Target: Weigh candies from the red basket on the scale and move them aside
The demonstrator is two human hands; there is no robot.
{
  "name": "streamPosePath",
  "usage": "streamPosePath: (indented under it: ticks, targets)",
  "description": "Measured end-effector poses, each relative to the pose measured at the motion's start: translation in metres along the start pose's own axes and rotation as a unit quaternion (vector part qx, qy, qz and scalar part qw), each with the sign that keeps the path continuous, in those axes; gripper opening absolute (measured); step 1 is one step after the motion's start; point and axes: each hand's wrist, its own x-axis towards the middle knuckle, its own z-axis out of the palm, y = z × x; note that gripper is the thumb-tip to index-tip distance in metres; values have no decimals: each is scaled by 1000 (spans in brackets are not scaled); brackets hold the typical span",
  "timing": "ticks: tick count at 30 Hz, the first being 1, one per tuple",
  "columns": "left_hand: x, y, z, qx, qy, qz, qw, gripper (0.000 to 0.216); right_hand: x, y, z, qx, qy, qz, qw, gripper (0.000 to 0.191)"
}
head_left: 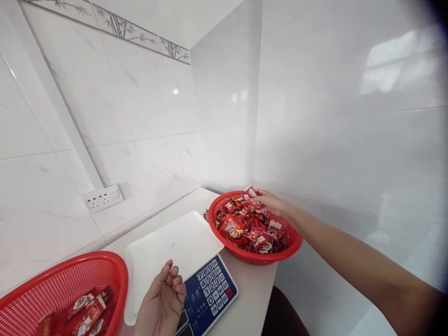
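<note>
My right hand (pixel 271 203) is at the far rim of a red plastic basket (pixel 245 257) heaped with small wrapped snacks. Its fingers pinch a small red snack packet (pixel 249 192) with white print, raised just over the pile. A larger orange-red packet (pixel 234 227) lies among the others in that basket. My left hand (pixel 164 296) hovers palm up over the near edge of a digital scale (pixel 208 298), its fingers loosely curled and the palm bare. The scale has a blue keypad and a white weighing tray (pixel 171 242) with nothing lying on it.
A second red basket (pixel 121 275) stands at the lower left, with several red packets (pixel 93 312) at its bottom. Baskets and scale share a white table (pixel 245 284) in a corner. Tiled walls rise behind, with a power socket (pixel 103 198) on the left one.
</note>
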Motion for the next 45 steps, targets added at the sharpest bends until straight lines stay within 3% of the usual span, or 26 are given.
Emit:
streamPosePath:
  ticks: [4,7,10,14,17,20,26,31,37,42,45]
  targets:
    - [-6,-4,2,24,24,1,999,15,-22,-22,23,79,-70,8,994,40]
    - [-12,-10,2,69,-23,3,997,24,-46,-37,60,100,-157,-14,982,44]
    - [-17,-15,1,101,-100,12,990,39,-70,-43,111,52,-256,-34,965,48]
    - [-17,-16,0,138,-138,60,979,48,-94,-42,176,-78,-362,-103,923,36]
    - [-13,-12,-3,122,-107,93,982,36,-104,-42,205,-123,-401,-166,893,38]
    - [-7,-6,-8,83,-58,92,991,24,-104,-47,213,-117,-435,-160,878,57]
    - [-1,9,-12,-12,0,81,997,14,-92,-53,206,3,-377,-35,925,62]
    - [0,18,-12,-77,17,111,991,9,-78,-47,206,12,-322,-13,947,69]
    - [-2,18,-11,-60,19,111,992,12,-60,-31,210,-32,-279,-43,959,66]
    - [-1,10,-13,-2,-12,143,990,14,-48,-21,208,-210,-177,-215,937,58]
    - [1,7,-16,30,-27,145,989,22,-52,-21,209,-195,-194,-259,926,44]
